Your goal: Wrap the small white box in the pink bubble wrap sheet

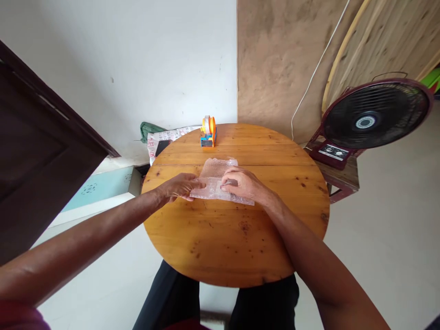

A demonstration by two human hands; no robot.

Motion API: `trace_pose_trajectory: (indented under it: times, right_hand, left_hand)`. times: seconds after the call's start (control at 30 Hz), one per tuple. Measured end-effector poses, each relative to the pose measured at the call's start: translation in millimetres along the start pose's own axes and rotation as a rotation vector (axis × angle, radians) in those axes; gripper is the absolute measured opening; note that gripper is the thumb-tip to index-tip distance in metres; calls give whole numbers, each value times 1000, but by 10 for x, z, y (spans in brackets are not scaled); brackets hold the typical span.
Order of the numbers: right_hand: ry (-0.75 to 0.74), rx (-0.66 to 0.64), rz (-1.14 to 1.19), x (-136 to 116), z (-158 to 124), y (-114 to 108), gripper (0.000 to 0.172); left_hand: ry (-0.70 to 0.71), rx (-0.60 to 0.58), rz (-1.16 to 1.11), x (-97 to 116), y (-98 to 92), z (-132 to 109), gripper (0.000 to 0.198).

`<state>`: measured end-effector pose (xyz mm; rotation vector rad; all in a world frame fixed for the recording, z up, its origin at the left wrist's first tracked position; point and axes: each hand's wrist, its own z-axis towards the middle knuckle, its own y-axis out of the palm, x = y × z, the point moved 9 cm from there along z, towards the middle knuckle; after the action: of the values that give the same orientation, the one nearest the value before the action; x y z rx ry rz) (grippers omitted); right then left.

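Observation:
A clear sheet of bubble wrap (216,169) lies on the round wooden table (237,247), its near part folded over into a layered strip. My left hand (182,185) grips the left end of this strip, thumb on top and fingers beneath. Over the right part of the wrap, my right hand (242,183) is closed, with curled fingers and thumb gathered at the folded layer. Whether anything lies inside the fold cannot be made out.
An orange and blue tape dispenser (208,133) with a roll stands at the table's far edge. To the right, a dark red fan (366,121) rests on a wooden stool (343,178). A printed sack (165,137) sits behind the table, against the white wall (154,59).

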<state>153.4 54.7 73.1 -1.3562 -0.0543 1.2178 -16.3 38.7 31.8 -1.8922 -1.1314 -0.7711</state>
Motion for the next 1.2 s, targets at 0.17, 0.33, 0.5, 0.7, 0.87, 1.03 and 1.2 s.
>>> trace_pose_trajectory:
  times: [0.17, 0.33, 0.5, 0.7, 0.87, 1.03, 1.2]
  right_hand:
    - [0, 6, 2, 1, 2, -2, 5]
    - [-16, 12, 7, -16, -5, -10, 4]
    - [-30, 12, 1, -24, -8, -4, 4]
    - [-26, 7, -37, -45, -13, 1, 5]
    - [18, 8, -88, -62, -14, -15, 4]
    - [5, 10, -114, -90, -20, -16, 3]
    - [8, 5, -113, -97, -22, -15, 4]
  left_hand:
    - [-75, -56, -121, -96, 58, 40, 62]
    - [9, 33, -118, -107, 120, 172, 47]
    - [58, 90, -44, -72, 197, 242, 36]
    - [126, 216, 135, 32, 202, 341, 26]
    - [354, 427, 266, 290, 170, 221, 38]
    - [287, 395, 75, 207, 232, 158, 70]
    - [269, 342, -166, 146, 257, 153, 83]
